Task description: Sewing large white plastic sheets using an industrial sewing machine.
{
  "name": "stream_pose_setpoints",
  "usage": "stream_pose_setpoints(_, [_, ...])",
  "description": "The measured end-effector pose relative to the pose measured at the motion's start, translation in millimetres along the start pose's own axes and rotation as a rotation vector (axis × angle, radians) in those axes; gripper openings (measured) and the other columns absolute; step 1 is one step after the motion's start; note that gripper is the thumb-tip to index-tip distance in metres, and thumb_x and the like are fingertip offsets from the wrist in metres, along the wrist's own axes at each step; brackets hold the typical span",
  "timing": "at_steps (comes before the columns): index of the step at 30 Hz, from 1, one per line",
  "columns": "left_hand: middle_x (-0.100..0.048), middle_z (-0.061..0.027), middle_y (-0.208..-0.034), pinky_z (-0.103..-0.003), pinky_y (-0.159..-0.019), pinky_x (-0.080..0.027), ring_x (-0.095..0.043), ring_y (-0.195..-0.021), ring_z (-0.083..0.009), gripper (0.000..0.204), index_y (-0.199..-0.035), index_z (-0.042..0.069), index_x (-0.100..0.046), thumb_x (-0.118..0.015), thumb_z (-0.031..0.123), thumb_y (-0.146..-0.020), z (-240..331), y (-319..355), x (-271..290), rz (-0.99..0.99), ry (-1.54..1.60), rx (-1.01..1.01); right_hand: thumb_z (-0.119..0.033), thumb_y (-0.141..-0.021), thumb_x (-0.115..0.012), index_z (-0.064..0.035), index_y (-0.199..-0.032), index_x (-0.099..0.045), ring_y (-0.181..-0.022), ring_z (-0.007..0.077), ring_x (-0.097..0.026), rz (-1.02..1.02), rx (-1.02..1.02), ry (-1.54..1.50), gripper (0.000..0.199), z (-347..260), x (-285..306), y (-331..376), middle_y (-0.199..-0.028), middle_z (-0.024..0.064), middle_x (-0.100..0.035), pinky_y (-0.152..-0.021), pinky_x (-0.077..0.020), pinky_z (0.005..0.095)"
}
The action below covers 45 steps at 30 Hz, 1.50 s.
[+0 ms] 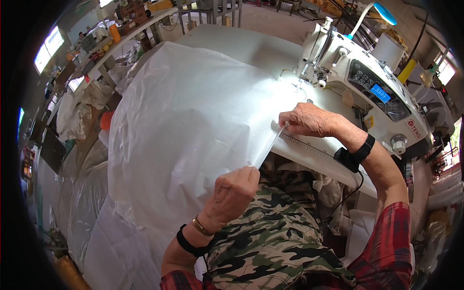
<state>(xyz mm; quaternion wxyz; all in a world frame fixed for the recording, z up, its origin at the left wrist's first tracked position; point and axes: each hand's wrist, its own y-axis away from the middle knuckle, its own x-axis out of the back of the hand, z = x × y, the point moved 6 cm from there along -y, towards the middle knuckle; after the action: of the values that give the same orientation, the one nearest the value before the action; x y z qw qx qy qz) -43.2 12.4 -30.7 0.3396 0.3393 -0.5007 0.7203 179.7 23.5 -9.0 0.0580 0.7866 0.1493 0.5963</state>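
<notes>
A large sheet of white woven plastic fabric (pixel 193 111) spreads over the sewing table and hangs down past its near left edge. My left hand (pixel 232 193) is closed on the fabric's near edge, above my lap. Farther right, my right hand (pixel 309 120) pinches the same edge at its corner, close to the sewing machine's needle area. Between the two hands the edge runs taut and looks folded over. The white sewing machine (pixel 357 72) stands just beyond my right hand, its lamp lighting the fabric by the needle. My right fingertips are partly hidden.
A ruler strip (pixel 309 146) lies along the table's front edge, below my right hand. Camouflage cloth (pixel 280 232) covers my lap. A cluttered bench (pixel 121 41) stands at the far left, with crumpled clear plastic (pixel 79 116) below it. A blue-headed lamp (pixel 385 13) rises over the machine.
</notes>
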Motion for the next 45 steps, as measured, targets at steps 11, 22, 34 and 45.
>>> stream_pose_setpoints(11, [-0.053, -0.0109, -0.070, -0.038, -0.052, -0.044, -0.059, -0.061, -0.0291, 0.011, -0.090, 0.002, -0.057, -0.063, 0.000, -0.081, -6.0, 3.0, 4.8, 0.056, 0.095, 0.100, -0.019, -0.091, -0.062, -0.0092, -0.093, -0.063, -0.074, 0.0282, -0.064, 0.440, 0.248, 0.346, 0.010, 23.1, -4.3, 11.3, -0.080, 0.0062, -0.061, -0.069, -0.0506, 0.0412])
stream_pose_setpoints(22, [-0.050, -0.0117, -0.069, -0.039, -0.053, -0.044, -0.058, -0.062, -0.0311, 0.011, -0.080, 0.003, -0.050, -0.061, 0.001, -0.081, -4.3, -11.8, 24.4, 0.136, 0.209, 0.102, -0.019, -0.092, -0.061, -0.0083, -0.091, -0.066, -0.071, 0.0267, -0.064, 0.569, 0.099, 0.241, 0.012, 30.6, -2.0, 4.0, -0.084, 0.0068, -0.062, -0.061, -0.0513, 0.0382])
stream_pose_setpoints(34, [-0.058, -0.0130, -0.079, -0.039, -0.057, -0.047, -0.061, -0.067, -0.0310, 0.021, -0.101, -0.001, -0.065, -0.064, -0.002, -0.081, -3.5, -5.7, 18.6, 0.033, 0.209, 0.134, -0.011, -0.090, -0.064, -0.0078, -0.094, -0.063, -0.086, 0.0276, -0.067, 0.562, 0.109, 0.130, 0.005, 42.4, -0.8, 1.5, -0.094, 0.0061, -0.065, -0.071, -0.0539, 0.0385])
stream_pose_setpoints(45, [-0.060, -0.0133, -0.089, -0.037, -0.056, -0.046, -0.060, -0.064, -0.0296, 0.046, -0.127, -0.003, -0.059, -0.059, -0.008, -0.080, 3.8, 12.1, 3.8, -0.021, 0.242, 0.188, -0.016, -0.091, -0.065, -0.0106, -0.103, -0.069, -0.089, 0.0233, -0.066, 0.423, 0.082, -0.154, 0.014, 63.9, -2.6, -8.4, -0.095, 0.0058, -0.068, -0.082, -0.0525, 0.0369])
